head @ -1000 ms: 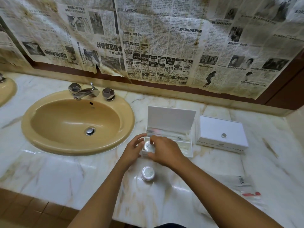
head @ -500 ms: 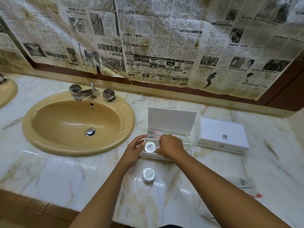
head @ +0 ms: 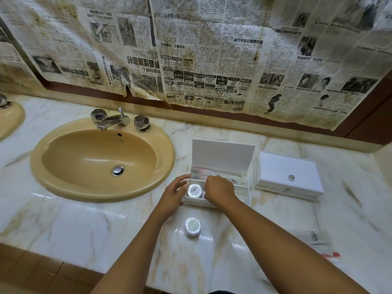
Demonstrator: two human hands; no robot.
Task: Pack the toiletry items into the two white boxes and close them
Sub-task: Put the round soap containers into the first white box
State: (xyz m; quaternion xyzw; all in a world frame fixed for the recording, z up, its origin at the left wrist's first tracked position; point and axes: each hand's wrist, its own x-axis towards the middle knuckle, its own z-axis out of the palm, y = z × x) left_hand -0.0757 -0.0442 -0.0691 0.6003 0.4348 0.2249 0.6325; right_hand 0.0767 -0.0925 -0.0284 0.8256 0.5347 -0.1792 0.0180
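Just left of right fingers (head: 209, 183), soap (head: 194, 190).

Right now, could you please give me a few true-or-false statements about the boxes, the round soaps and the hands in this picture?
1. The open box has its lid standing up. True.
2. The closed box sits to the left of the sink. False: it is right of the open box.
3. A round soap lies on the counter in front of the open box. True.
4. The left hand is inside the sink. False: it rests by the open box's left side.
5. The boxed soap sits at the open box's right end. False: left end.
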